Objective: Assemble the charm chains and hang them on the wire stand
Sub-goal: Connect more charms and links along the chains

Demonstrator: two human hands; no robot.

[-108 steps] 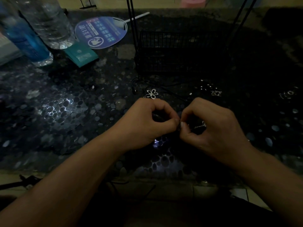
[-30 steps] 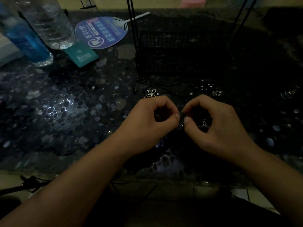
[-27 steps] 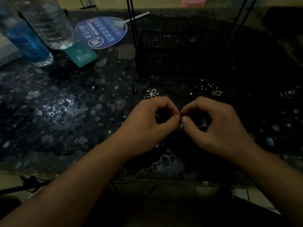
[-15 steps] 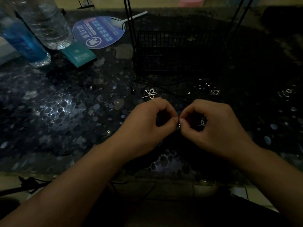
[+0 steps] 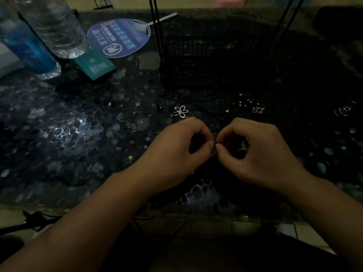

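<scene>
Both hands meet near the middle of the dark pebble-patterned surface [image 5: 82, 134]. The left hand [image 5: 176, 152] has its fingers curled, thumb and forefinger pressed together in a tight pinch grip. The right hand [image 5: 261, 154] mirrors it, thumb and forefinger closed in the same way, so that the two sets of fingertips touch. Between them sits a tiny metal link [image 5: 214, 152], too small and dim to make out clearly; both hands appear to be pinching it. A small silver charm [image 5: 243, 147] shows inside the curl of the right hand.

Just beyond the left hand a silver flower charm [image 5: 181, 111] lies flat on the surface, with a thin dark cord [image 5: 196, 101] running beside it. More small metal pieces [image 5: 257, 109] lie beyond the right hand. Behind these stands the black wire stand [image 5: 212, 61], its basket base on the surface and its thin uprights rising out of view.

At far left stand a blue bottle [image 5: 29, 50] and a clear bottle [image 5: 57, 28], with a teal packet [image 5: 95, 64] and a round blue fan [image 5: 119, 37] near them. The near edge of the surface runs under the forearms. The stretch of surface to the left of the hands lies open.
</scene>
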